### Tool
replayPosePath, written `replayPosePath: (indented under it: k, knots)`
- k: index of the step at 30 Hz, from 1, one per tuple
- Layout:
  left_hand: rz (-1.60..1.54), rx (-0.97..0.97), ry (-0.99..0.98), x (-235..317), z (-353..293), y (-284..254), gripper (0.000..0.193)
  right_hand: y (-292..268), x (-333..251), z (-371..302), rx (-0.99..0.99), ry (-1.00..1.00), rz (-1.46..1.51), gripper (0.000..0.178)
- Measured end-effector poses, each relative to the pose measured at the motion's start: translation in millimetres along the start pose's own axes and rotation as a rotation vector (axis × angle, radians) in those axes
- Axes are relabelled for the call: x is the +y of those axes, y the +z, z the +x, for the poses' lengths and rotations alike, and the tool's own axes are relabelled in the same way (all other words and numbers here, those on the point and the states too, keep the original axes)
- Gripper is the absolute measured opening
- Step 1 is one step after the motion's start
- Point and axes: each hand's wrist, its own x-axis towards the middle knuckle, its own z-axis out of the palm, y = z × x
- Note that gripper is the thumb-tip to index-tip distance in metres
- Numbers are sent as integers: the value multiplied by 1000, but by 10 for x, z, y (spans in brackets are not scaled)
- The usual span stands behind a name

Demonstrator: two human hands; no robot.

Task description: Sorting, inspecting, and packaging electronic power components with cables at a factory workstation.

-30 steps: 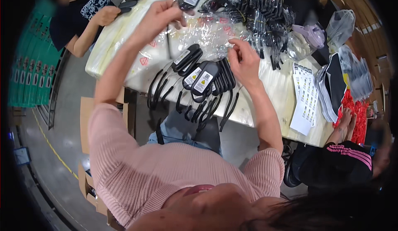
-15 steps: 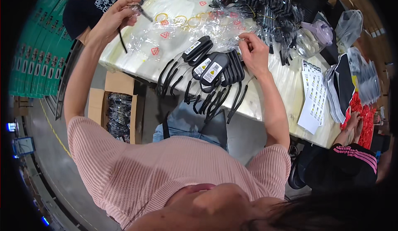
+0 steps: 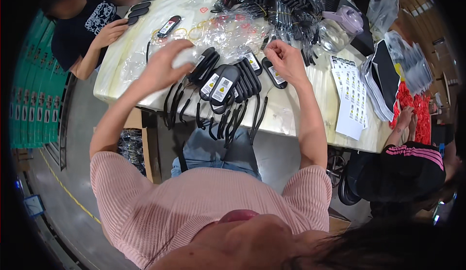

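My left hand point(image 3: 167, 66), smeared by motion, hovers over the left end of a pile of flat black oval cases point(image 3: 224, 84) with white labels; its thumb and fingers are apart, with no case between them. Beyond it, one labelled case point(image 3: 169, 26) lies by itself on the plastic, its black cord hanging toward the table edge. My right hand point(image 3: 287, 64) is closed, thumb against curled fingertips; whether something small sits in the pinch cannot be made out. Just under that hand lies another labelled case point(image 3: 274, 73). Black cords point(image 3: 233, 124) from the pile dangle over the near edge.
Bundles of bagged black cords point(image 3: 286, 13) fill the table's far side, beside a lilac-lidded clear jug point(image 3: 342, 22). Label sheets point(image 3: 350, 100) lie at right. Co-workers sit at far left, where a hand point(image 3: 110, 32) touches black cases, and at right. An open carton point(image 3: 150, 153) stands below.
My left hand has let go of a corded case at the far left and come back toward the pile. My right hand stays pinched near the pile's right end. The whole view has shifted slightly.
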Motion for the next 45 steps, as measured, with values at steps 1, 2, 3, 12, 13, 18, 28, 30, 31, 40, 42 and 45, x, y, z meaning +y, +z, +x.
replayPosePath:
  k: [1, 2, 3, 12, 13, 18, 28, 30, 31, 40, 42, 45]
  knots:
    - [19, -97, 12, 134, 2, 60, 43, -42, -55, -32, 2, 4, -2, 19]
    - [38, -193, 24, 214, -1, 100, 44, -115, -122, -63, -70, 44, -134, 22]
    - [37, -190, 33, 243, 12, 116, 44, -198, -185, -73, -136, 81, -269, 25]
    - [-45, -126, 74, 256, 281, 285, 45, -209, -100, -159, -311, 133, -651, 35]
    - [-70, -84, 56, 199, 363, 286, 46, -195, -75, -145, -314, 128, -646, 35]
    - [-103, 89, -121, 100, 785, 334, 44, -256, 23, -91, -155, 86, -436, 34]
    - [-371, -264, -219, -354, 1358, 722, 31, -125, 44, -53, -110, 147, 550, 26]
    - [-604, -73, -228, -324, 1297, 753, 26, -75, 14, -47, -100, 133, 571, 26]
    - [-606, -73, -226, -290, 1265, 744, 26, -43, -4, -45, -94, 119, 596, 26]
    - [-943, -23, -78, -9, 1040, 801, 11, 56, -216, 294, 45, -92, 651, 25]
    - [-952, -49, -77, -12, 1028, 841, 11, 60, -156, 292, 62, -61, 671, 25]
    - [-949, -114, -91, -12, 1003, 838, 12, 100, -93, 250, 91, -2, 719, 24]
